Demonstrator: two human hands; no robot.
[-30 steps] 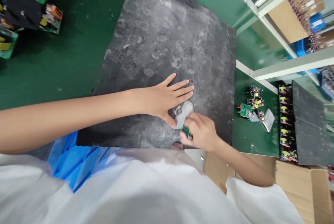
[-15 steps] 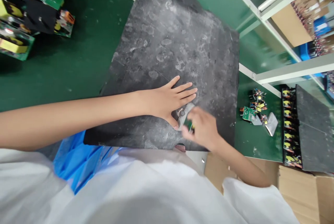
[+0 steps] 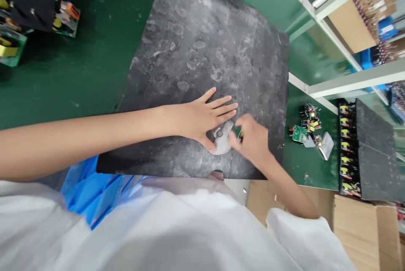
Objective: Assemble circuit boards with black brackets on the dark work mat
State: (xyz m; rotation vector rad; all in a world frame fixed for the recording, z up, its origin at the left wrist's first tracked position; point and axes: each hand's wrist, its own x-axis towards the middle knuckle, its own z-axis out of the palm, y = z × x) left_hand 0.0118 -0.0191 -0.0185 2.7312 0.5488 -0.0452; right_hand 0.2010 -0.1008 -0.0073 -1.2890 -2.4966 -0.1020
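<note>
My left hand (image 3: 205,120) lies flat on the black mat (image 3: 202,60), fingers spread. Its thumb touches the edge of a flat, pale grey piece (image 3: 224,141) with a small round part on it. Just right of that piece is my right hand (image 3: 255,141), slightly blurred, with fingers and thumb curled together. Between them shows a bit of a small green circuit board (image 3: 238,131) with some yellow on it. Most of the board is hidden by the fingers.
Circuit boards with components (image 3: 38,5) stand at the upper left on the green table (image 3: 95,60). Several small boards (image 3: 308,125) lie to the right, near a black tray (image 3: 376,148) edged with boards. A white shelf frame (image 3: 354,81) rises at the right; cardboard boxes (image 3: 357,224) sit below.
My right hand has shifted a little right and away from the grey piece, uncovering more of it. My left hand stays spread in place. The view has moved slightly.
</note>
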